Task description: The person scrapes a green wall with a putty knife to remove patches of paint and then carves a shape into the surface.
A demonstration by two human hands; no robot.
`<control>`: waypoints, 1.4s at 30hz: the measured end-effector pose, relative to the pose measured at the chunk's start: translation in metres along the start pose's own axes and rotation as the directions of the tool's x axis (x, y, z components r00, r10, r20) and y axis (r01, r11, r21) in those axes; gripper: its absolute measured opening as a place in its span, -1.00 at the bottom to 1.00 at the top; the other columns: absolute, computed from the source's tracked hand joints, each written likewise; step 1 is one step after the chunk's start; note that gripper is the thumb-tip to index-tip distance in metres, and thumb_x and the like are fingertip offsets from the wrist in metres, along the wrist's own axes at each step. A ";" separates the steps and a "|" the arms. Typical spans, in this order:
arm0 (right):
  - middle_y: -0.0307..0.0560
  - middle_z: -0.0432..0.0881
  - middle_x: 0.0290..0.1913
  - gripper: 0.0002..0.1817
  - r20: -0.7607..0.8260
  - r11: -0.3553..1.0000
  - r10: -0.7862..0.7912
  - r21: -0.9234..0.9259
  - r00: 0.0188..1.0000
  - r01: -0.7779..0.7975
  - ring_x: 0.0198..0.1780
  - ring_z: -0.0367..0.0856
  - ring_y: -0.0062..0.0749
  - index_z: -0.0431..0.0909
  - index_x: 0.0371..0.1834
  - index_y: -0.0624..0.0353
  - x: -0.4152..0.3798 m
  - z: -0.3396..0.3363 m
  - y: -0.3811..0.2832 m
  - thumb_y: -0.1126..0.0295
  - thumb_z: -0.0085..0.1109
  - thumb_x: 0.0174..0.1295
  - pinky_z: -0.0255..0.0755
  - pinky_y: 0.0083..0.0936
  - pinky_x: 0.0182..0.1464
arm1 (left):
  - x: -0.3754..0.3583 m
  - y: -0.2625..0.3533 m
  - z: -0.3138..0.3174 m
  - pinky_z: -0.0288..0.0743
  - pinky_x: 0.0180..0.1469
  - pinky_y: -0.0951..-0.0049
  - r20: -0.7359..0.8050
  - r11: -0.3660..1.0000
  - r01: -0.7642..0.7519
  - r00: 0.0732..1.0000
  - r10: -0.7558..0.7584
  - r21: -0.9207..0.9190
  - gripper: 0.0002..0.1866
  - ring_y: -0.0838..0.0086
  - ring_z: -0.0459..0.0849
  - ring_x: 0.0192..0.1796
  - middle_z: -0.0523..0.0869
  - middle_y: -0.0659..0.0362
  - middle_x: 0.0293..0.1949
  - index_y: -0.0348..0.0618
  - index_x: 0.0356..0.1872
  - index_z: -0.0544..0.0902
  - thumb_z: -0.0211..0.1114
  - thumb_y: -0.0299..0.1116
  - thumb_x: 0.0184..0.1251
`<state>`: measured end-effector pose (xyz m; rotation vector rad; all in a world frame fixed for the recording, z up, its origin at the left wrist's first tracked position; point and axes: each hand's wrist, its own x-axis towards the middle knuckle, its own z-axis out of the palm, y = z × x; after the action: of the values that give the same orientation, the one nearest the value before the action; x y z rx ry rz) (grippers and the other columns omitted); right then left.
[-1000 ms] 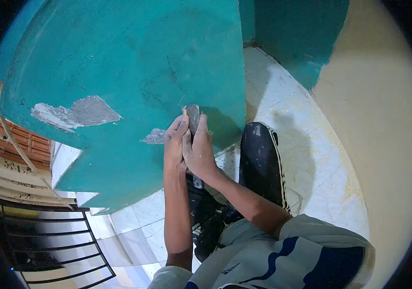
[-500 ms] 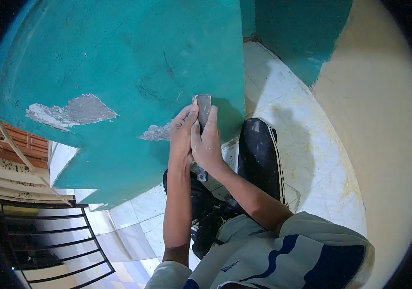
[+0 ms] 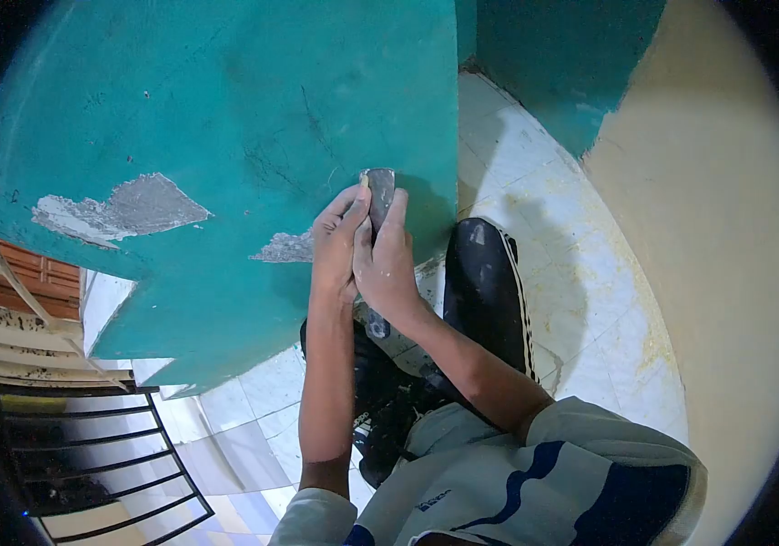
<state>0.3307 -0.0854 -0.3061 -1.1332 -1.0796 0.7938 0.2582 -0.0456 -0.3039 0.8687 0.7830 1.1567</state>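
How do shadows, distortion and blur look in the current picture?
In the head view, the corners are black and the edge of the floor bows along the cream wall, probably lens distortion; in the head view, soft shadows lie on the green wall beside the tool and on the floor; in the head view, left hand and right hand look fairly sharp.

Teal wall [image 3: 225, 73] at eleven o'clock, grey-and-white patch [image 3: 148, 202] at nine, dark grey tool [image 3: 381, 193] at twelve, white tiles [image 3: 612, 264] stained yellow at three, black trousers [image 3: 480, 305] striped white at four, pale shirt [image 3: 489, 469] patterned navy at five
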 end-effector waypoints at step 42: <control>0.52 0.45 -0.09 -0.53 0.002 0.997 0.075 -0.010 0.997 -0.075 -0.04 0.53 0.41 0.02 0.23 0.56 -0.010 0.018 0.004 0.58 -0.09 0.32 0.38 0.01 -0.04 | -0.005 -0.003 -0.021 0.49 -0.27 0.61 0.022 0.998 0.006 1.000 -0.005 -0.065 -0.75 0.67 0.62 -0.31 0.72 0.26 -0.25 -0.29 0.02 0.65 0.21 -0.35 0.47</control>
<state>0.3105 -0.0884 -0.3113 -1.1866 -1.0492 0.8496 0.2405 -0.0476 -0.3159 0.8239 0.7253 1.1597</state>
